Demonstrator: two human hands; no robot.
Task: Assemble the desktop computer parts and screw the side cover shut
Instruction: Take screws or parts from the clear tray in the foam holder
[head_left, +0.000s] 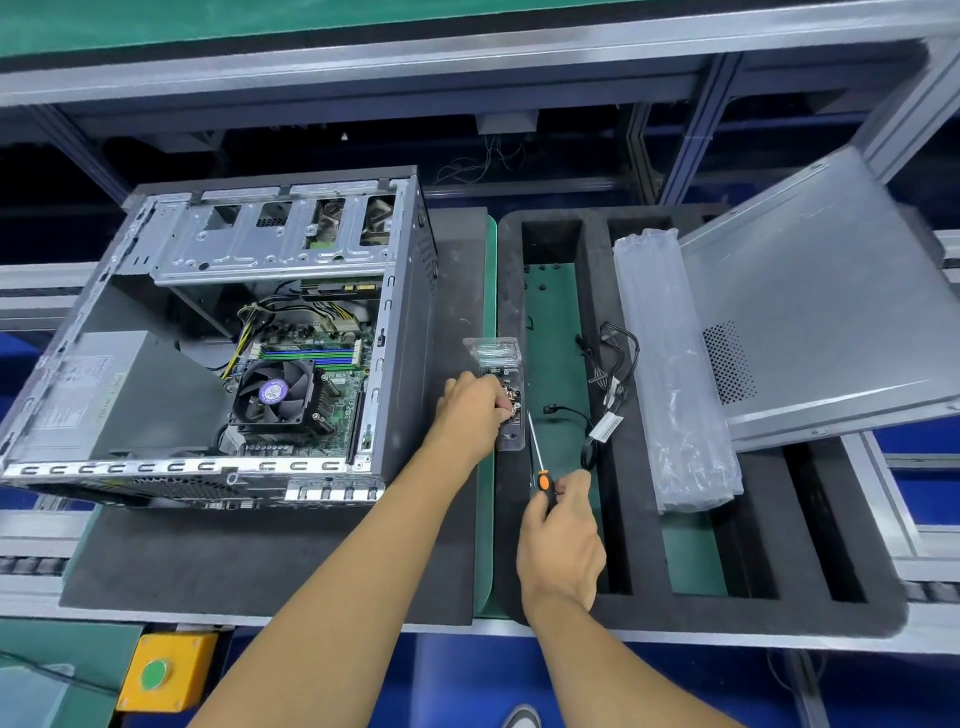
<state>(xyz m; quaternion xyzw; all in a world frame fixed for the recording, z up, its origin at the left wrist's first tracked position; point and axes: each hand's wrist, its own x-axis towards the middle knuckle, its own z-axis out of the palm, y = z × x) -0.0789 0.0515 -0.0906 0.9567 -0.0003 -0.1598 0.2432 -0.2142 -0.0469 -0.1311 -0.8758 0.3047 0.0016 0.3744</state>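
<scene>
The open computer case (223, 338) lies on its side on a dark foam mat (260, 561) at the left of the surface, its inside facing up. Inside it sit the motherboard (317, 364), a black CPU fan (275, 389) with a round label at its hub too small to read, and a grey power supply (104, 395) whose sticker print is blurred. The side cover (821, 312) leans tilted at the right, resting over the edge of a black foam tray (571, 249).

Just right of the case, a clear plastic box (501, 374) holds small screws (511, 400). The left hand (472, 410) reaches into it, fingertips pinching at the screws. The right hand (563, 551) grips a screwdriver (540, 467) by its orange-and-black handle, shaft pointing toward the box.

In the tray's slots lie black cables (608, 384) with a white tag, and a clear plastic bag (675, 374) lies across the dividers. A yellow box with a green button (166, 670) sits at the near edge.
</scene>
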